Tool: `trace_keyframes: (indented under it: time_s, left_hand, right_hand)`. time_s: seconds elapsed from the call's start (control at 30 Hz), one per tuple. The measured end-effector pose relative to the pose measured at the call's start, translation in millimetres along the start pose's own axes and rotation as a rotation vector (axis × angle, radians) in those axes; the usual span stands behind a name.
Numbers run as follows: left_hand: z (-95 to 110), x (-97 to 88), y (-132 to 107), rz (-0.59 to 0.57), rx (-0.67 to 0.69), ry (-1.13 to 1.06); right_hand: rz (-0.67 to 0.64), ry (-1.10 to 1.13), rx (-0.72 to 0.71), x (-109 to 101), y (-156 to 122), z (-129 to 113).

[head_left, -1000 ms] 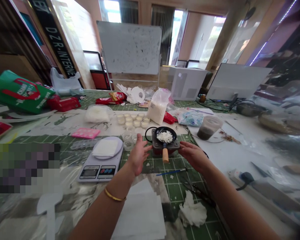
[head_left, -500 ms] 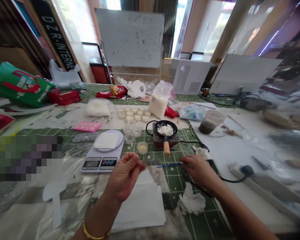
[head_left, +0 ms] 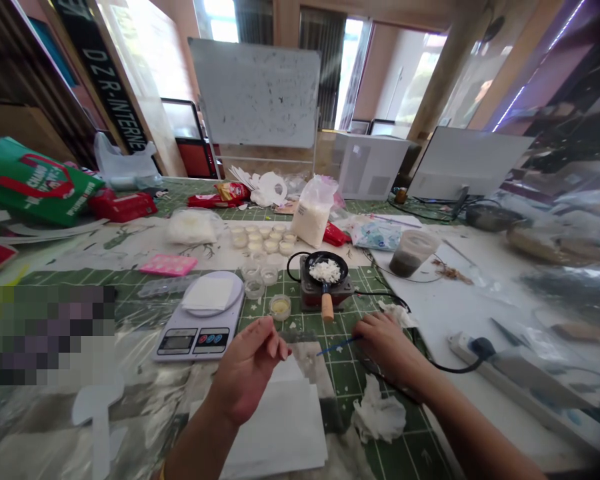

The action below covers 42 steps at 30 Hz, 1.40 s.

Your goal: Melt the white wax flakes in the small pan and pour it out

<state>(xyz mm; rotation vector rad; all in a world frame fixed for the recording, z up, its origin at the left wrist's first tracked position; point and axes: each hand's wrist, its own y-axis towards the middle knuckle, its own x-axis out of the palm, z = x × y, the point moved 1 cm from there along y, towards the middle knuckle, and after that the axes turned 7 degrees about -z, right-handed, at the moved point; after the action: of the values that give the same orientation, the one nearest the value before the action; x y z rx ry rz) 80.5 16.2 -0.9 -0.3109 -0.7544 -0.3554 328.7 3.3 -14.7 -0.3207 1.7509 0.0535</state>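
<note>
Just right of and below the centre of the frame, a slim blue stick (head_left: 337, 346) lies slantwise over the green gridded mat (head_left: 340, 380) on the desk, its left end lower and bare, darkening toward a narrow tip. Its right end runs under the fingers of the right hand (head_left: 387, 343), which are bent down over it; whether they pinch it or merely rest there cannot be told. That hand hides the rest of its length, and its kind is hard to make out. A dark object (head_left: 397, 383) below the right hand is mostly covered. The left hand (head_left: 247, 370), at the lower centre, is raised above white paper sheets (head_left: 285, 433), fingers loosely curled toward the thumb; the gap between them is turned away, so whether it pinches anything cannot be told. Both forearms are cut off by the bottom edge.
</note>
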Motion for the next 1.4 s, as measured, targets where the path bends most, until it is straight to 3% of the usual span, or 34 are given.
trace_keyframes:
  time_s: [0.23, 0.43, 0.53, 0.7, 0.87, 0.93, 1.2, 1.4]
  left_hand:
    - [-17.9, 0.6, 11.8, 0.034, -0.123, -0.135]
    - [-33.0, -6.8, 13.1, 0.079, -0.136, -0.104]
    - [-36.0, -10.3, 14.0, 0.089, -0.128, -0.116]
    - [-40.1, -13.6, 15.8, 0.102, -0.136, -0.146]
    - [-42.2, -18.3, 17.9, 0.132, -0.137, -0.160]
    - [-42.5, -19.6, 18.8, 0.139, -0.132, -0.153]
    - [-37.8, -17.2, 16.0, 0.149, -0.114, -0.100]
    - [-36.7, -19.2, 16.9, 0.158, -0.097, -0.078]
  right_hand:
    - [0.139, 0.722, 0.006, -46.6, -34.4, 25.4]
    - [0.278, 1.348, -0.084, -65.4, -17.8, 13.1]
    - [0.415, 1.494, -0.162, -80.7, 1.9, 3.3]
    - [0.775, 1.125, -0.031, -94.8, 40.9, 0.0]
    - [0.882, 0.852, 0.072, -87.0, 58.0, -5.3]
    - [0.867, 0.792, 0.107, -82.9, 59.8, -6.9]
    - [0.572, 0.428, 0.098, -69.3, 73.2, -4.4]
    - [0.652, 0.373, 0.082, -70.2, 72.1, -9.9]
